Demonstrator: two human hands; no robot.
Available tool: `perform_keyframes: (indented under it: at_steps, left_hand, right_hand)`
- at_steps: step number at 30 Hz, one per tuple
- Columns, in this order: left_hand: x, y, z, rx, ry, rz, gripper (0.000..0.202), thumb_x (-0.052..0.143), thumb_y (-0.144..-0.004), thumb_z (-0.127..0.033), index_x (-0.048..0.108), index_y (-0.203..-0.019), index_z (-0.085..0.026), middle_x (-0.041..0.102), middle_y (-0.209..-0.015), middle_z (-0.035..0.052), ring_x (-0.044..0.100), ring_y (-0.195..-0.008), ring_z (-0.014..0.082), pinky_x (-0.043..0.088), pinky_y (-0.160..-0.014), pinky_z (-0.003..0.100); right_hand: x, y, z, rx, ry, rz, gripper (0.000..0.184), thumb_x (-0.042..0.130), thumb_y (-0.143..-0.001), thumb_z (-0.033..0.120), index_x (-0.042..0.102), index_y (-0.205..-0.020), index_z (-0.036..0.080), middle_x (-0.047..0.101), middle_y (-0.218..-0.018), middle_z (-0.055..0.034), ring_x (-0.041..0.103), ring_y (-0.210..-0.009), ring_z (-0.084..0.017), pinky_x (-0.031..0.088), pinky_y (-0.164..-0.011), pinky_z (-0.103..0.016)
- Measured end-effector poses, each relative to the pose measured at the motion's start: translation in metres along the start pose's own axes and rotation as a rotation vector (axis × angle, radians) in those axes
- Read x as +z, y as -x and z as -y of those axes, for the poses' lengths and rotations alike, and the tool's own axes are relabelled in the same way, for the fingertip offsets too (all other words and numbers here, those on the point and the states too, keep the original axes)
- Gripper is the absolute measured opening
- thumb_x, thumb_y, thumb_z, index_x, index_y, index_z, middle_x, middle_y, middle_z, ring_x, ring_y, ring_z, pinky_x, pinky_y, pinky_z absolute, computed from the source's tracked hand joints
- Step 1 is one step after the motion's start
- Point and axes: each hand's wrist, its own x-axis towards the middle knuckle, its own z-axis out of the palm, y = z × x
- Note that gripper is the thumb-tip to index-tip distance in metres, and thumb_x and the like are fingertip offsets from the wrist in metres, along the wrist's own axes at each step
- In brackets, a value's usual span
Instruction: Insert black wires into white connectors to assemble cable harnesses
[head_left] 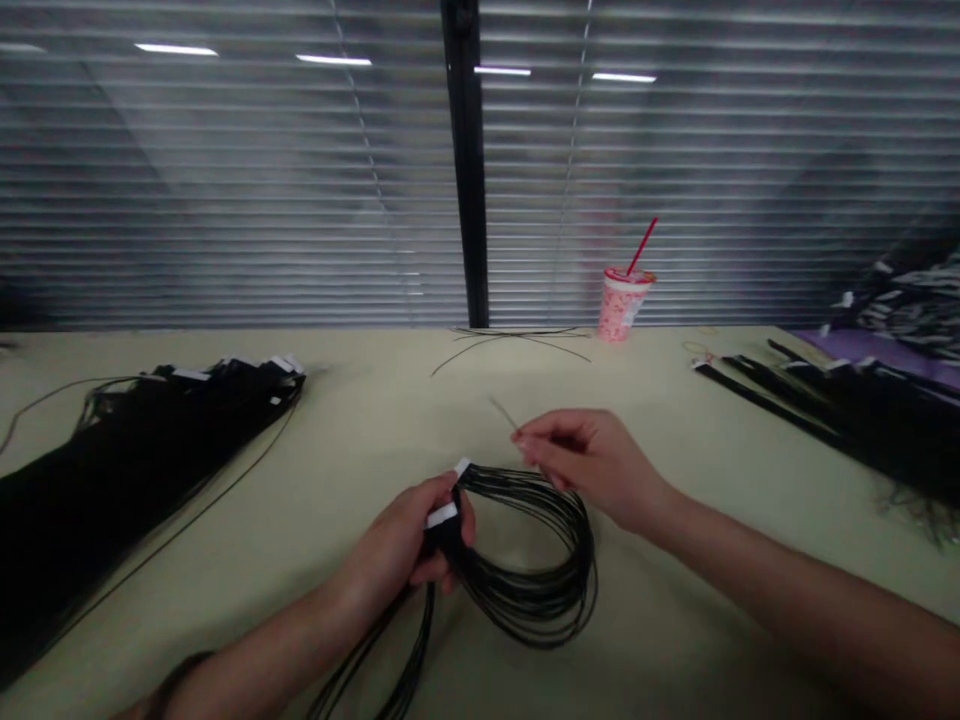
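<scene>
My left hand (pixel 409 545) is closed round a bundle of thin black cables (pixel 536 575) bent into a loop, gripping it just below the white connectors (pixel 442 514) at its end. The loop lies on the pale table (pixel 375 440) to the right of that hand, and the bundle's tail runs down toward the bottom edge. My right hand (pixel 589 460) hovers above the loop's far side, fingers pinched on a thin wire tie (pixel 504 412) that sticks up to the left.
A large heap of black cables with white tags (pixel 127 460) lies at the left. More bundles (pixel 847 410) lie at the right. A pink cup with a red straw (pixel 624 300) and loose ties (pixel 517 340) sit by the window blinds.
</scene>
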Motion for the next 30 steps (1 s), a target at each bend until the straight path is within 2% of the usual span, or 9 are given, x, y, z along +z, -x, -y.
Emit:
perform_keyframes:
  at_steps: [2,4,7,11,15,20,30]
  left_hand:
    - [0.001,0.001,0.001,0.014,-0.029,0.011,0.049,0.029,-0.081,-0.042,0.054,-0.05,-0.015,0.038,-0.03,-0.0016,0.028,-0.025,0.0062,0.01,-0.031,0.018]
    - [0.001,0.002,0.002,0.044,-0.025,0.007,0.044,0.032,-0.079,-0.04,0.054,-0.05,-0.015,0.04,-0.033,-0.0018,0.031,-0.027,0.006,0.011,-0.031,0.018]
    - [0.001,0.004,0.005,0.086,0.013,-0.005,0.041,0.036,-0.078,-0.039,0.054,-0.05,-0.015,0.041,-0.038,-0.0019,0.034,-0.03,0.0054,0.013,-0.032,0.017]
    - [-0.002,0.003,0.005,0.05,0.045,0.001,0.044,0.035,-0.078,-0.041,0.053,-0.048,-0.015,0.043,-0.039,-0.0002,0.035,-0.03,0.0065,0.014,-0.031,0.018]
    - [-0.004,0.003,0.001,0.006,0.057,0.055,0.046,0.033,-0.078,-0.041,0.054,-0.047,-0.015,0.045,-0.041,0.0008,0.033,-0.029,0.0065,0.015,-0.031,0.019]
    - [-0.006,0.005,0.002,-0.017,0.065,0.083,0.047,0.031,-0.079,-0.041,0.054,-0.048,-0.015,0.042,-0.04,0.0002,0.032,-0.03,0.0064,0.012,-0.032,0.019]
    - [-0.009,0.0,0.007,0.018,0.085,0.14,0.048,0.032,-0.08,-0.042,0.055,-0.049,-0.014,0.045,-0.043,-0.0006,0.034,-0.031,0.0058,0.022,-0.03,0.017]
  right_hand:
    - [0.021,0.011,-0.008,-0.018,0.152,0.076,0.014,0.053,-0.075,0.024,0.06,-0.07,0.012,0.05,-0.054,0.0026,0.039,-0.044,-0.004,0.029,-0.04,-0.016]
    - [0.032,0.022,-0.013,-0.091,0.304,0.084,0.014,0.049,-0.074,0.018,0.055,-0.063,0.013,0.045,-0.051,0.004,0.037,-0.045,-0.004,0.027,-0.041,-0.016]
    - [0.037,0.033,-0.019,-0.236,0.487,0.061,0.012,0.047,-0.071,0.013,0.049,-0.059,0.014,0.04,-0.049,0.0056,0.033,-0.044,-0.004,0.024,-0.043,-0.017]
    - [0.032,0.035,-0.027,-0.373,0.56,0.095,0.012,0.044,-0.07,0.011,0.044,-0.058,0.014,0.039,-0.052,0.0053,0.032,-0.048,-0.005,0.025,-0.048,-0.018]
    - [0.03,0.033,-0.032,-0.371,0.583,0.146,0.013,0.044,-0.074,0.013,0.044,-0.061,0.015,0.041,-0.056,0.0045,0.034,-0.051,-0.005,0.026,-0.051,-0.019]
    - [0.03,0.032,-0.032,-0.356,0.586,0.17,0.014,0.043,-0.075,0.013,0.043,-0.061,0.015,0.041,-0.057,0.0045,0.035,-0.052,-0.006,0.026,-0.052,-0.019]
    - [0.03,0.031,-0.032,-0.355,0.578,0.189,0.014,0.041,-0.078,0.013,0.044,-0.065,0.015,0.042,-0.059,0.0042,0.037,-0.055,-0.006,0.029,-0.054,-0.018]
